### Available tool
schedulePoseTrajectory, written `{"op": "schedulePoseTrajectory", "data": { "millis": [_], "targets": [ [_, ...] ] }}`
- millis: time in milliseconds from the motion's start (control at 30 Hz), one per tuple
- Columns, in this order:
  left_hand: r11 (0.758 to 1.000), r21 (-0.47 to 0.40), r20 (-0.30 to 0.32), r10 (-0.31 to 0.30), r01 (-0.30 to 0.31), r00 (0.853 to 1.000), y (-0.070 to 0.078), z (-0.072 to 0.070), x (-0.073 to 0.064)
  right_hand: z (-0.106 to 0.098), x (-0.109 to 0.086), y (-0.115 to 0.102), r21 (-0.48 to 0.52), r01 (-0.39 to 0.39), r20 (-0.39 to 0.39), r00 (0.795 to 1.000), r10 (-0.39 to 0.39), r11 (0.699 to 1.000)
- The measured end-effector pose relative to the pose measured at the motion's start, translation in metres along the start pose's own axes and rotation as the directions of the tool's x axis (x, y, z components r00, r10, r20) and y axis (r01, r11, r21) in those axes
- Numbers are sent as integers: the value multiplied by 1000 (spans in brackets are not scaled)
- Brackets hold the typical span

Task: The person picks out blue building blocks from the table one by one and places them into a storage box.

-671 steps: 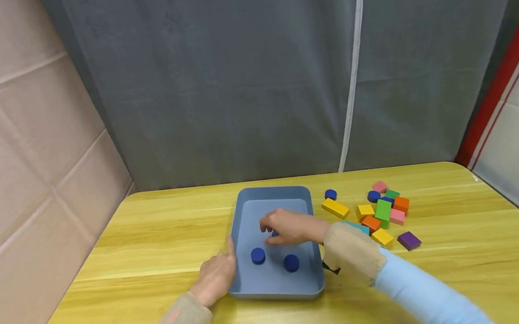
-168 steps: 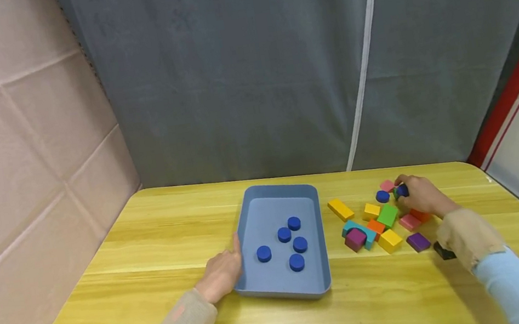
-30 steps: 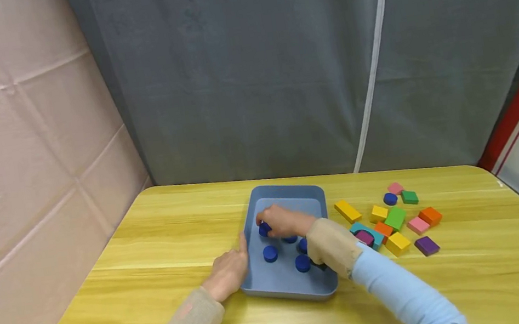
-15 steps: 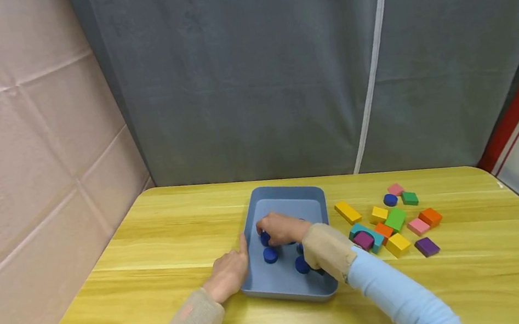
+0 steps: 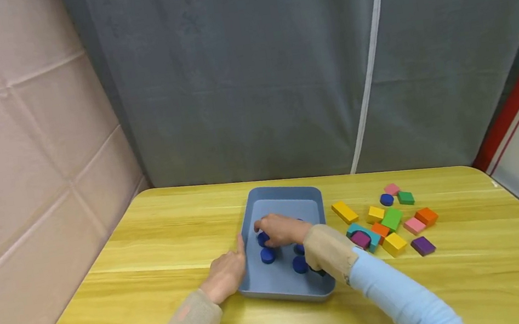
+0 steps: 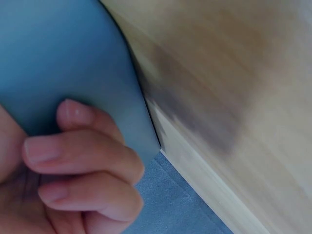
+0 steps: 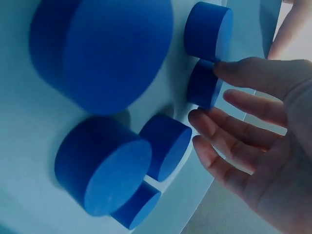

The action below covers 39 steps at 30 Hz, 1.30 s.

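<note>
A shallow blue-grey tray [image 5: 287,285] holds several dark blue round blocks. My right hand [image 5: 281,229] reaches into it, fingers loosely spread around one blue round block [image 7: 199,90] at the left side. The thumb tip is at that block's edge, and the other fingertips lie beside it. Directly nearer stands another blue round block [image 5: 267,255], nearly touching it. The right hand and wrist partly cover other round blocks in the tray. My left hand [image 5: 225,273] rests against the tray's left side, one digit straight along the wall; its other fingers [image 6: 92,151] bend loosely outside.
Right of the tray lie loose blocks: a long yellow block [image 5: 344,212], a teal arch [image 5: 374,240], a green block [image 5: 391,218], a purple block [image 5: 423,246] and several others. A blue round block [image 5: 386,199] is among them. A grey curtain [image 5: 228,78] hangs behind the table.
My right hand carried a blue round block into the tray, set it behind another at the left, and has just loosened its fingers. The left hand stays at the tray wall.
</note>
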<state>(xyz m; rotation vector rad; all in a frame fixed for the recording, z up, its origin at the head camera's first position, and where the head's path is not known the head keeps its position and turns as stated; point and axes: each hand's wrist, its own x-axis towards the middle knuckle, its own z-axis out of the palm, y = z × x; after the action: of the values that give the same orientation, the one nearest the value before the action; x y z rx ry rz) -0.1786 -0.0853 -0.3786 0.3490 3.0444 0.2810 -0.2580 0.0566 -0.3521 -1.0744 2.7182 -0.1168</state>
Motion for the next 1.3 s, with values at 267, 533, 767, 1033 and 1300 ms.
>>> {"op": "schedulePoseTrajectory", "data": {
  "millis": [267, 533, 767, 1033, 1300],
  "targets": [
    [1000, -7, 3, 3, -3, 1000, 0, -1, -1, -8, -10, 5, 44, 7, -57, 998, -5, 999],
    [1000, -13, -2, 13, -13, 1000, -1, -2, -1, -19, -20, 8, 94, 39, -100, 995, -29, 995],
    [1000, -20, 5, 9, -9, 1000, 0, -3, -2, -30, -30, 17, 123, 46, -213, 977, -19, 991],
    [999, -23, 1, 26, -26, 1000, -1, -4, -2, -41, -48, 36, 141, 15, -347, 937, 35, 990],
    [999, -30, -1, 27, -27, 1000, -2, -4, -1, -50, -63, 58, 183, 13, -438, 897, 69, 983]
  ]
}}
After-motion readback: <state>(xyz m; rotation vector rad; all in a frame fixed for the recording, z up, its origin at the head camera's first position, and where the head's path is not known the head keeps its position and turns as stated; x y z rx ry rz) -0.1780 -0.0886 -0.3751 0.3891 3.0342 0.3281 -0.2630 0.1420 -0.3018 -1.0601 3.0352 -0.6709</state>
